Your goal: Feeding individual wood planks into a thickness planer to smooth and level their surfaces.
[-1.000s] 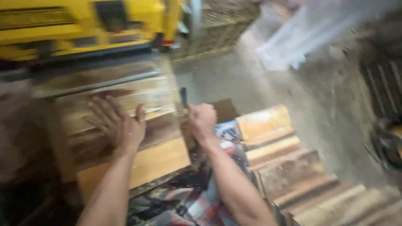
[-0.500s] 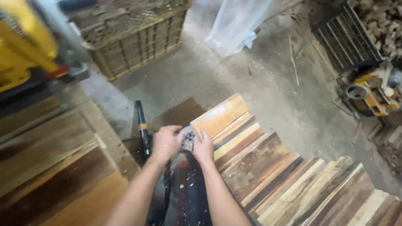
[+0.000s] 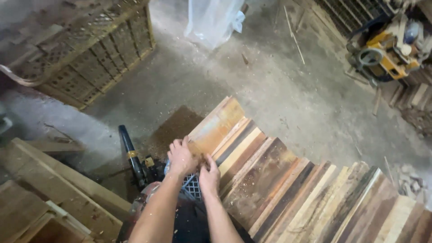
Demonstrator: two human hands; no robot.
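A: Only the head view to go on. What are the hands doing?

B: Both meet at the near end of the orange-brown plank (image 3: pixel 215 128), the leftmost one in a fanned row of planks (image 3: pixel 306 198). The left hand (image 3: pixel 181 157) lies curled over that plank's near corner, fingers bent down onto its face. The right hand (image 3: pixel 209 173) is just beside it, fingers pinched at the plank's end edge.

A: Actually gripping, or just resting?

B: The left looks half-closed around the corner, which suits lifting an end. For the right, I cannot tell how firmly it holds; the fingertips are hidden against the wood.

A: Where does the plank sit?

B: It rests slanted on the row, its far end toward the concrete floor (image 3: pixel 252 76) and its near end over a blue plastic crate (image 3: pixel 192 186). The boards overlap like steps, likely so that each end can be picked off singly.

A: Anything else close by?

B: A black tube with a yellow band (image 3: pixel 130 155) leans just left of the hands, beside a patch of sawdust (image 3: pixel 173 130). More boards (image 3: pixel 49 189) lie at lower left. Further off are a woven basket (image 3: pixel 85 58), a clear plastic bag (image 3: pixel 213 18), and a yellow machine (image 3: pixel 387 49) at upper right.
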